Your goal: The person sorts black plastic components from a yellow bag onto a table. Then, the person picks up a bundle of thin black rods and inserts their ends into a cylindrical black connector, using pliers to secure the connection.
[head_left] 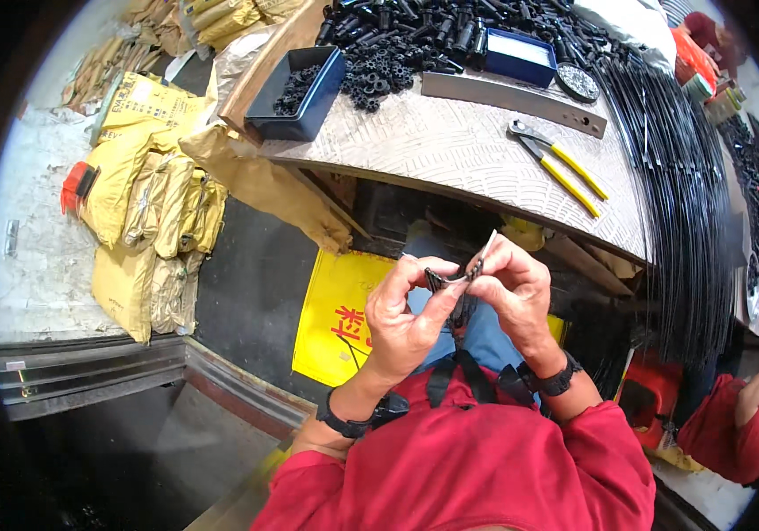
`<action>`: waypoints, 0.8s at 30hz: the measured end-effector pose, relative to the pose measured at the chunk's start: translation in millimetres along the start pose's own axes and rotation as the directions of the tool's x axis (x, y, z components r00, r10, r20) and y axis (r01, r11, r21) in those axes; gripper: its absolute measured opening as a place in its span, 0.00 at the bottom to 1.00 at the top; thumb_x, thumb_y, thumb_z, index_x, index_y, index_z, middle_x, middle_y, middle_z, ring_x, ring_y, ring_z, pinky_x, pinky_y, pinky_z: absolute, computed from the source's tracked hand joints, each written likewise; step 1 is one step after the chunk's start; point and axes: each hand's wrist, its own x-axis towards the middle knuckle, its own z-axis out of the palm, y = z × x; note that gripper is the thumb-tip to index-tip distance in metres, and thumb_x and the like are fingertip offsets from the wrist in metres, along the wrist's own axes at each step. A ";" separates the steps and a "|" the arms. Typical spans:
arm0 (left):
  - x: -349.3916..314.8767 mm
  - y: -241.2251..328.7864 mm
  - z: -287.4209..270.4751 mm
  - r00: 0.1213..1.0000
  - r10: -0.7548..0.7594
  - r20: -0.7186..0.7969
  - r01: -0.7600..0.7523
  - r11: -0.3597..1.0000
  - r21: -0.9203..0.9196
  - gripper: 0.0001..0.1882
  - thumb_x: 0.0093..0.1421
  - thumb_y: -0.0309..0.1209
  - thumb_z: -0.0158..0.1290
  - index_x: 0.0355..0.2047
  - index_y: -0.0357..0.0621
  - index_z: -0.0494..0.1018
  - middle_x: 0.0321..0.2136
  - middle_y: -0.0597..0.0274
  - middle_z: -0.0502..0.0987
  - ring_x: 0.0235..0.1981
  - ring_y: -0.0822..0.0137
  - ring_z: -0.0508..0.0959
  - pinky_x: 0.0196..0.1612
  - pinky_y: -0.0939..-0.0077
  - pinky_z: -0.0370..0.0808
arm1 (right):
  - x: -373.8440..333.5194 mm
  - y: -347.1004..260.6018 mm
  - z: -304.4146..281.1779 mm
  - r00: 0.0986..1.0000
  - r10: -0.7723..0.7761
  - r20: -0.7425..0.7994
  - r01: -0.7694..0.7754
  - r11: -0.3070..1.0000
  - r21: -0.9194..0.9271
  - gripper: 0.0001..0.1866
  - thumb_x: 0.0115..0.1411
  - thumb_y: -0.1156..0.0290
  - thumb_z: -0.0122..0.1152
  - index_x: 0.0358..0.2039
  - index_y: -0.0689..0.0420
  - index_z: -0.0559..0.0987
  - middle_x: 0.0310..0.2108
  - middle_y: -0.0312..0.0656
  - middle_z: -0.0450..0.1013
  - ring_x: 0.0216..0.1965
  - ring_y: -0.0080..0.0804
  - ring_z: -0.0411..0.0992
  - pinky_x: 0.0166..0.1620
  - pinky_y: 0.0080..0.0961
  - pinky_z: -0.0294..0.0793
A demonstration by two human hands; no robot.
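Observation:
My left hand (404,314) and my right hand (521,288) meet over my lap, below the table's front edge. The left thumb and fingers pinch a small dark part (435,280) with a ridged or toothed look. My right thumb and forefinger are closed at its other end, where a thin pale strip (489,242) sticks up. Fingers cover much of these pieces, so their exact kind cannot be made out. Beyond the hands, yellow-handled cutting pliers (565,168) lie on the patterned tabletop (423,142).
A blue bin (326,88) of small black parts stands at the table's left. Black fittings (397,53) are heaped behind, near a metal bar (512,102) and blue box (525,75). Long black rods (662,177) hang over the right edge. A co-worker's red sleeve (729,434) shows at right.

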 end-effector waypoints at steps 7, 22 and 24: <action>8.1 -7.6 -21.8 0.883 0.051 0.467 0.231 0.818 -0.526 0.10 0.52 0.26 0.55 0.35 0.38 0.72 0.24 0.69 0.65 0.26 0.78 0.62 0.30 0.86 0.60 | 38.1 -31.7 -17.1 0.729 0.171 0.663 -0.111 0.985 -0.132 0.09 0.47 0.73 0.66 0.25 0.61 0.75 0.26 0.36 0.72 0.31 0.21 0.69 0.35 0.19 0.67; -13.1 -7.3 -27.2 0.900 0.025 0.436 0.259 0.773 -0.579 0.10 0.52 0.24 0.54 0.36 0.36 0.72 0.26 0.64 0.67 0.30 0.73 0.65 0.36 0.81 0.62 | 229.5 57.0 42.2 0.956 -0.007 0.292 0.292 0.010 -0.956 0.11 0.50 0.64 0.57 0.30 0.56 0.71 0.29 0.44 0.72 0.32 0.46 0.72 0.36 0.39 0.70; -12.7 -8.3 -28.8 0.904 0.031 0.426 0.243 0.783 -0.573 0.11 0.52 0.25 0.54 0.36 0.37 0.72 0.26 0.66 0.66 0.30 0.74 0.64 0.35 0.81 0.61 | 221.0 49.3 36.8 0.954 -0.033 0.298 0.300 0.077 -0.951 0.11 0.49 0.64 0.57 0.30 0.57 0.71 0.29 0.44 0.72 0.32 0.45 0.72 0.36 0.37 0.70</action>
